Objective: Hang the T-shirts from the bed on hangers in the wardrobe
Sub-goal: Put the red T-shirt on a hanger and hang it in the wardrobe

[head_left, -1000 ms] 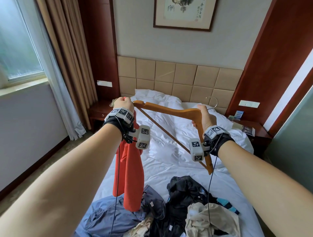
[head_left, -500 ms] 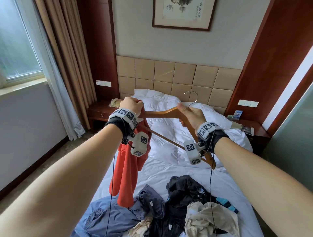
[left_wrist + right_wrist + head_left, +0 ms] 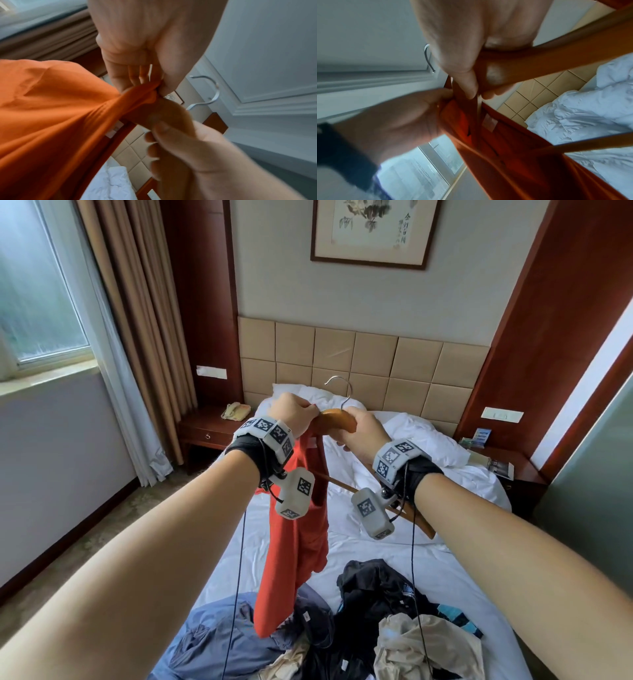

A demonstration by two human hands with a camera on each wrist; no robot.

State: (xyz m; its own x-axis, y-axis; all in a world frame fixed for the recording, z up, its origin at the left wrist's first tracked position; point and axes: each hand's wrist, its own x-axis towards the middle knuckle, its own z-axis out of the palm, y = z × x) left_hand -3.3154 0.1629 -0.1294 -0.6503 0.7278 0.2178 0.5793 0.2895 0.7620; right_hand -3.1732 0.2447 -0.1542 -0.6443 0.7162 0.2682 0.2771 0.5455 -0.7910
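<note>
Dark, blue and beige clothes (image 3: 359, 621) lie heaped on the bed's (image 3: 376, 549) near end. Above the bed, the left hand (image 3: 291, 412) pinches the orange T-shirt's (image 3: 294, 542) collar; the right hand (image 3: 363, 429) grips the wooden hanger (image 3: 337, 419), fingers curled round it.

Both forearms are bare, without sleeves. Each wrist carries a black fabric wrist strap (image 3: 248, 448) with a grey band of black-and-white square markers (image 3: 270, 433). Under each wrist hangs a small grey box-shaped camera (image 3: 295, 493) with markers, and a thin black cable (image 3: 238, 570) goes down.
</note>
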